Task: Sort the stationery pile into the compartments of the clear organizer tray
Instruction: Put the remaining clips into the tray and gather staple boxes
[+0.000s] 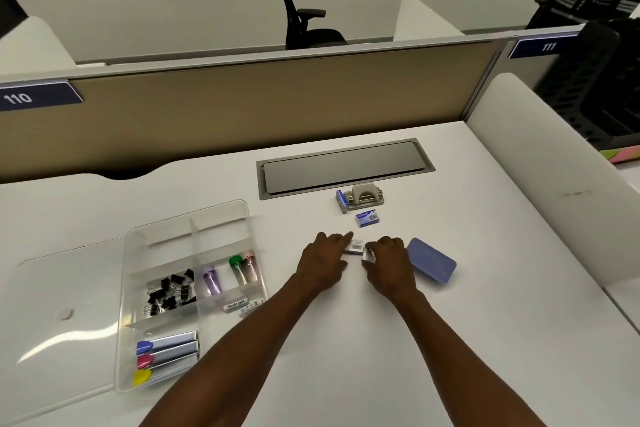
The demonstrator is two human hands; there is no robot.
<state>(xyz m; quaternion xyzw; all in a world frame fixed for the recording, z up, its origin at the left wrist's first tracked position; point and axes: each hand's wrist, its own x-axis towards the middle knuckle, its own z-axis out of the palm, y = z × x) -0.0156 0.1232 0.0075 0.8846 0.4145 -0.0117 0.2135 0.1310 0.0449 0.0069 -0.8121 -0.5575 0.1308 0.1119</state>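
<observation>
Left hand (pixel 323 258) pinches a small white eraser (pixel 354 247) lying on the desk (pixel 485 322); right hand (pixel 389 262) fingers curl round a second small white piece (pixel 369 255) beside it. Clear organizer tray (pixel 221 215) sits well left, holding binder clips (pixel 171 291). Purple case (pixel 431 260) just right.
</observation>
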